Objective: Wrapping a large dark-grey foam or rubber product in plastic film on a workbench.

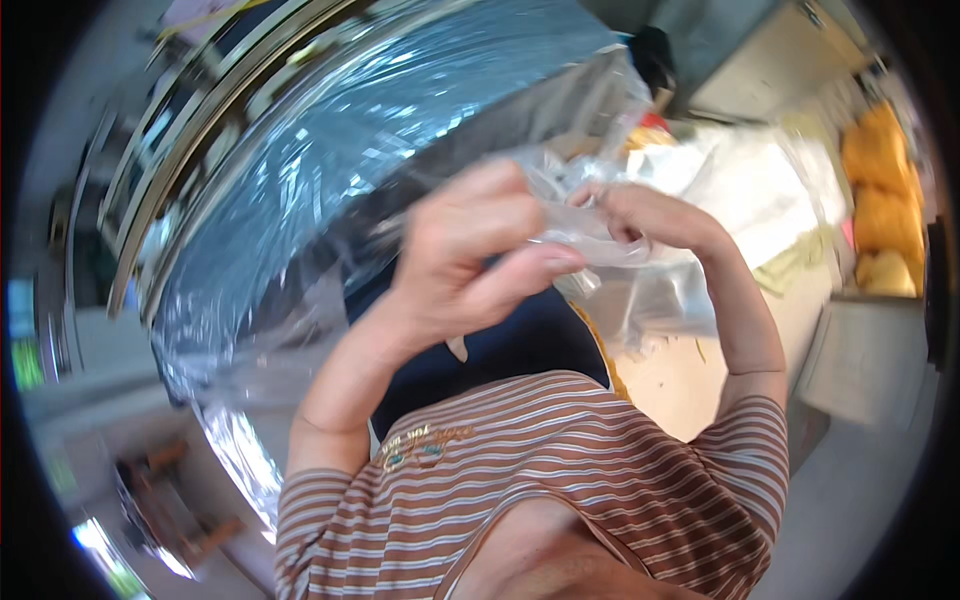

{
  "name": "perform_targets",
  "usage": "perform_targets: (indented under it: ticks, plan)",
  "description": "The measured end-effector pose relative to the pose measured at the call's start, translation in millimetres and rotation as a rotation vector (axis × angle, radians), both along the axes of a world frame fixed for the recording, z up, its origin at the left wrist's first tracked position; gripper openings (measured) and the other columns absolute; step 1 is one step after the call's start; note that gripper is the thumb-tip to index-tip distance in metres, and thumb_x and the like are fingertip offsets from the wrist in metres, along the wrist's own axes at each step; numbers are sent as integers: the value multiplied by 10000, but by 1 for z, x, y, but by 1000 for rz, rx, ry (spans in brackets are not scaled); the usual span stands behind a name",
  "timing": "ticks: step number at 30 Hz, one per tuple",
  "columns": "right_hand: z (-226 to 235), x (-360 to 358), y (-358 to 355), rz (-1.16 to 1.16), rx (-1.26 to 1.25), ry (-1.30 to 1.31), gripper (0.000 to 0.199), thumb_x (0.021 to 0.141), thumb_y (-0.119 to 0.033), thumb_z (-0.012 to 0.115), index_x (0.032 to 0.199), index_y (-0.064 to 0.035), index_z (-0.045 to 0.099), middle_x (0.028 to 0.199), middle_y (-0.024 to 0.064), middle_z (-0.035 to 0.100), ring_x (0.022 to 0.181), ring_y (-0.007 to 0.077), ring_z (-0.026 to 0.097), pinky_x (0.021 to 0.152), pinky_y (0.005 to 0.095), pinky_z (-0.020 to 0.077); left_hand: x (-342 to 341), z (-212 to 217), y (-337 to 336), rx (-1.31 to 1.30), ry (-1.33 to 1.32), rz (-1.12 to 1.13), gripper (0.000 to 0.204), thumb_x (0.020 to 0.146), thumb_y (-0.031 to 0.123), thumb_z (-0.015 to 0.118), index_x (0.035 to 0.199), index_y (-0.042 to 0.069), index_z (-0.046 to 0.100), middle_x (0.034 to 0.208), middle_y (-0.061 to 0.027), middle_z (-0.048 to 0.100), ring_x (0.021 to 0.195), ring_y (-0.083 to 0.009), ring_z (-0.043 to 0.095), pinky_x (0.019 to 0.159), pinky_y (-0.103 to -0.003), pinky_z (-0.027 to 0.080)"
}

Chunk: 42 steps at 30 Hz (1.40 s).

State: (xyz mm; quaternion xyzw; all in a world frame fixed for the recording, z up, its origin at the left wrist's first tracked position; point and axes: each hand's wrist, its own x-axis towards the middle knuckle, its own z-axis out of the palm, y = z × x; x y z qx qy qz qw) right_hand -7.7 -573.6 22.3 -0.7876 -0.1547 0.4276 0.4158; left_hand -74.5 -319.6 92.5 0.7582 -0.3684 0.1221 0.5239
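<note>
My left hand, somewhat blurred, is raised in front of me with its fingers curled into a fist and the thumb pointing right. Clear plastic film runs from that fist across to my right hand, which grips it with bent fingers. What lies inside the left fist is partly hidden. Behind the hands, a large bundle of shiny clear plastic over blue material slants from lower left to upper right. More loose transparent film hangs below my right hand.
White sheets or bags lie to the right. Yellow-orange bundles are stacked at the far right above a pale box. A long rail-like frame curves along the left, and a brown wooden stool-like piece stands lower left.
</note>
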Motion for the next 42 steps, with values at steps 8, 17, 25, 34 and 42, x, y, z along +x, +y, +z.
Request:
perform_targets:
  ticks: [8,17,25,34,42]
  plan:
    - [-120,-6,8,492,-683,-336,602,817,-464,501,1268,-67,461,1117,225,578,1049,361,545,888,437,427,-79,48,283,-985,-168,988,336,925,297,461,649,112,412,677,-18,446,696,-139,479,705,-295,419]
    - [-27,-42,140,1031,-301,-504,234,809,-274,578,823,-43,615,763,140,621,748,348,594,674,440,461,-224,-109,381,-822,169,1490,195,875,173,572,891,-13,628,842,-59,620,799,-154,586,779,-285,459]
    - [-12,-65,368,730,848,-957,346,767,-210,661,1032,-20,547,1063,152,542,1000,313,515,792,370,443,-225,-92,348,-756,210,1239,202,899,152,524,842,-15,620,860,-81,601,818,-164,556,846,-310,435]
    - [-10,-20,429,466,647,-888,122,758,-137,654,802,-30,614,734,90,595,705,236,581,635,330,457,-253,-81,349,-657,80,1249,213,897,155,496,849,-23,604,873,-97,592,857,-183,524,830,-289,378]
    - [87,-27,439,97,1076,-1908,126,754,50,584,836,-44,567,768,69,574,696,231,532,618,280,403,-256,-79,343,-676,16,1224,248,902,193,486,820,-17,590,900,-103,582,853,-191,524,787,-287,370]
